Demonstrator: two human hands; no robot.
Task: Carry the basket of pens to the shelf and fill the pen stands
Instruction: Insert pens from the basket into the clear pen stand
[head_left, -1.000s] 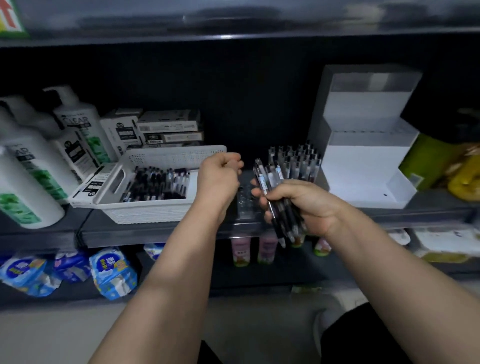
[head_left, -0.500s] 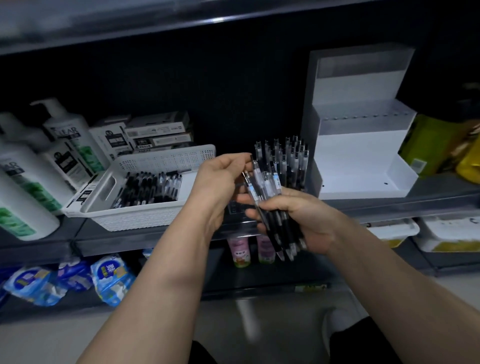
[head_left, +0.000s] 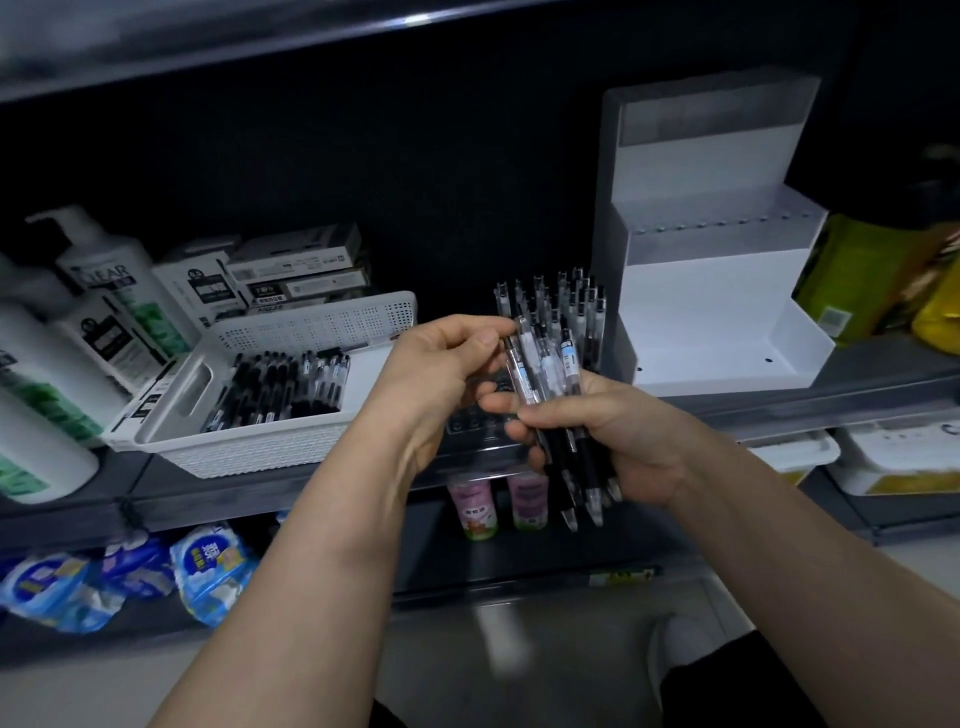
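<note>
Right hand (head_left: 618, 441) clamped around a bundle of pens (head_left: 550, 395), tips pointing down, held in front of the shelf (head_left: 291, 493) edge. Left hand (head_left: 441, 369), its grip pinched together on the top of 1 pen in that bundle. White basket (head_left: 244, 447) resting on the shelf to the left, more pens (head_left: 280, 387) lying inside it. Clear pen stand (head_left: 553, 312) behind the hands, filled with upright pens. White tiered stand (head_left: 711, 312) just to its right. Shampoo bottles (head_left: 104, 291) at far left.
</note>
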